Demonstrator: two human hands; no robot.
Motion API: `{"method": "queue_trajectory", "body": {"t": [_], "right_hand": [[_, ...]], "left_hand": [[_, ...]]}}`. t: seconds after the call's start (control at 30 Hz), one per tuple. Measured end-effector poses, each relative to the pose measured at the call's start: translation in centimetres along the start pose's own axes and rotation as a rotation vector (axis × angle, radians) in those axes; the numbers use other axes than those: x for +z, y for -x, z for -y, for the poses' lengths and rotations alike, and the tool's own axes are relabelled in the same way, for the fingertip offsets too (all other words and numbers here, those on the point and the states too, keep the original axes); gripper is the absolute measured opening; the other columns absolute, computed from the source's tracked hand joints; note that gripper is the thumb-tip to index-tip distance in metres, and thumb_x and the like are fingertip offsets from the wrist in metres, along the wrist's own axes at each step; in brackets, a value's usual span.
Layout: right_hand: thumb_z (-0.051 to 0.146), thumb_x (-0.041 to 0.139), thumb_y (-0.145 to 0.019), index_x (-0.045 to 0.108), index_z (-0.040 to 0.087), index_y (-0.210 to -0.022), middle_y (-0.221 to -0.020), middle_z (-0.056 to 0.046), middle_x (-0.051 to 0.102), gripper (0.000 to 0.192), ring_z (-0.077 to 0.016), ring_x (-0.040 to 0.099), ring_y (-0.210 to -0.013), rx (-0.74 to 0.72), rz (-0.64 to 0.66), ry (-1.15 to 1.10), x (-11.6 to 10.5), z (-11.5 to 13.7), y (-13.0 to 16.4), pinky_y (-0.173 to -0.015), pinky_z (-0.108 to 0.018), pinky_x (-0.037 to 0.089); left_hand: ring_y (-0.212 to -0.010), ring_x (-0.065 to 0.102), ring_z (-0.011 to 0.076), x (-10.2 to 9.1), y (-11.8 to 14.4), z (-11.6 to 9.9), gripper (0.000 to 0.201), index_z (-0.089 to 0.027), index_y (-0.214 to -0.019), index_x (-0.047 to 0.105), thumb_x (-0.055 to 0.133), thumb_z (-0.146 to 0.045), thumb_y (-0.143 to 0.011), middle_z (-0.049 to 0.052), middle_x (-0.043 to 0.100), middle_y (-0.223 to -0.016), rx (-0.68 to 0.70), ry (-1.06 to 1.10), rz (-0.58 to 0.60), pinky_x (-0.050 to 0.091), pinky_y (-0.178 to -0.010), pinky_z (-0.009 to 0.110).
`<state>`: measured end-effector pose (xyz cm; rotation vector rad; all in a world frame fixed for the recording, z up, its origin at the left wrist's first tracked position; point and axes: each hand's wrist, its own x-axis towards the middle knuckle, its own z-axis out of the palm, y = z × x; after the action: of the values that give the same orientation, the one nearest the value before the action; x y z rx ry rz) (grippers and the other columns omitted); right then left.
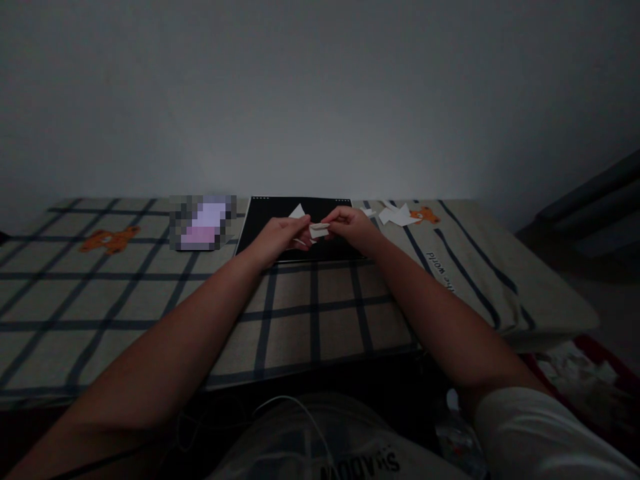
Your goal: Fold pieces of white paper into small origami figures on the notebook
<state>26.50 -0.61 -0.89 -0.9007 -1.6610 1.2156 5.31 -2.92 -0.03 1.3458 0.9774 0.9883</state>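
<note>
Between my two hands is a small folded piece of white paper point(319, 231). My left hand point(285, 239) grips its left side, thumb on top and fingers curled below. At its right edge, my right hand point(350, 225) pinches the paper between thumb and fingertips. Both hands are over a black sheet or board point(260, 217) lying on the table. A pointed white paper piece point(298, 211) shows just behind my left hand. More folded white paper point(397, 215) lies to the right of my right hand. The exact folds between my fingers are too small to tell.
A checked tablecloth point(225, 300) with orange bear prints covers the table, which stands against a pale wall point(300, 100). A phone with a blurred, lit screen point(204, 223) lies at left. At lower right, a red container point(590, 373) holds crumpled white material. A white cable point(290, 400) crosses my lap.
</note>
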Motion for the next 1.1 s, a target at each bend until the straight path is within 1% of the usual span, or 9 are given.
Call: {"method": "queue_trajectory", "body": {"t": [0.07,0.13,0.23,0.4,0.47,0.6,0.77,0.97,1.1], "right_hand": [[0.025,0.071,-0.079,0.068,0.02,-0.084,-0.079,0.0,0.071,0.007,-0.0141,0.065,-0.072,0.002,0.001,0.024,0.1,0.1,0.0,-0.075,-0.032,0.056],[0.027,0.072,-0.079,0.07,0.02,-0.084,-0.08,-0.001,0.072,0.008,-0.0147,0.067,-0.074,0.012,-0.002,0.034,0.1,0.3,0.1,-0.077,-0.033,0.056],[0.031,0.074,-0.079,0.072,0.021,-0.088,-0.081,-0.001,0.073,0.014,-0.015,0.067,-0.074,0.024,-0.002,0.028,0.1,0.5,0.2,-0.077,-0.034,0.057],[0.034,0.077,-0.081,0.074,0.021,-0.099,-0.081,-0.001,0.075,0.023,-0.0146,0.067,-0.072,0.051,-0.012,-0.011,0.1,0.6,0.2,-0.076,-0.033,0.058],[0.039,0.075,-0.084,0.075,0.02,-0.095,-0.08,-0.003,0.075,0.022,-0.0146,0.067,-0.07,0.097,0.005,-0.044,0.1,0.4,0.0,-0.073,-0.033,0.058],[0.045,0.075,-0.086,0.072,0.019,-0.079,-0.077,-0.004,0.075,0.027,-0.0135,0.066,-0.066,0.15,0.068,-0.049,0.2,0.3,-0.1,-0.07,-0.03,0.058],[0.038,0.077,-0.083,0.073,0.018,-0.079,-0.076,-0.003,0.075,0.021,-0.0124,0.064,-0.067,0.138,0.076,0.027,0.1,0.9,0.3,-0.071,-0.03,0.056],[0.036,0.076,-0.085,0.071,0.019,-0.081,-0.076,-0.003,0.074,0.019,-0.0134,0.065,-0.067,0.148,0.045,-0.031,0.1,1.1,0.3,-0.071,-0.03,0.056],[0.034,0.075,-0.086,0.07,0.019,-0.08,-0.077,-0.002,0.074,0.017,-0.0128,0.064,-0.067,0.155,0.057,-0.047,0.1,1.0,0.3,-0.072,-0.03,0.056]], "left_hand": [[-0.069,0.067,0.0136,0.0,0.0,0.1,0.048,-0.014,-0.083,0.08,0.086,-0.06,-0.07,0.009,0.076,-0.081,-0.01,-0.04,0.019,0.058,-0.066,0.026],[-0.071,0.067,0.0135,0.0,0.0,0.2,0.045,-0.015,-0.088,0.082,0.09,-0.054,-0.067,0.009,0.078,-0.084,-0.021,-0.079,0.032,0.059,-0.068,0.026],[-0.074,0.069,0.0137,-0.2,0.0,0.3,0.041,-0.016,-0.094,0.082,0.09,-0.048,-0.069,0.009,0.079,-0.089,-0.025,-0.107,0.029,0.059,-0.072,0.027],[-0.071,0.068,0.0121,-0.3,0.0,0.3,0.04,-0.016,-0.1,0.082,0.09,-0.043,-0.072,0.009,0.08,-0.09,-0.02,-0.101,-0.018,0.059,-0.072,0.026],[-0.069,0.067,0.0107,-0.3,0.0,0.2,0.039,-0.015,-0.1,0.082,0.09,-0.041,-0.072,0.008,0.08,-0.089,-0.012,-0.096,-0.045,0.058,-0.071,0.024],[-0.069,0.068,0.0106,-0.3,-0.1,0.2,0.039,-0.014,-0.101,0.082,0.09,-0.04,-0.072,0.009,0.08,-0.089,0.019,-0.095,-0.082,0.058,-0.07,0.023],[-0.072,0.069,0.0128,-0.2,0.0,0.2,0.037,-0.015,-0.103,0.082,0.087,-0.039,-0.075,0.009,0.08,-0.089,0.036,-0.143,-0.053,0.06,-0.074,0.027],[-0.076,0.071,0.0144,-0.3,0.1,0.1,0.038,-0.015,-0.108,0.082,0.081,-0.038,-0.078,0.007,0.079,-0.089,0.11,-0.082,-0.051,0.062,-0.08,0.03],[-0.073,0.07,0.0144,-0.3,0.1,0.3,0.04,-0.014,-0.107,0.082,0.081,-0.039,-0.076,0.006,0.078,-0.083,0.164,-0.148,-0.078,0.061,-0.076,0.028]]}}
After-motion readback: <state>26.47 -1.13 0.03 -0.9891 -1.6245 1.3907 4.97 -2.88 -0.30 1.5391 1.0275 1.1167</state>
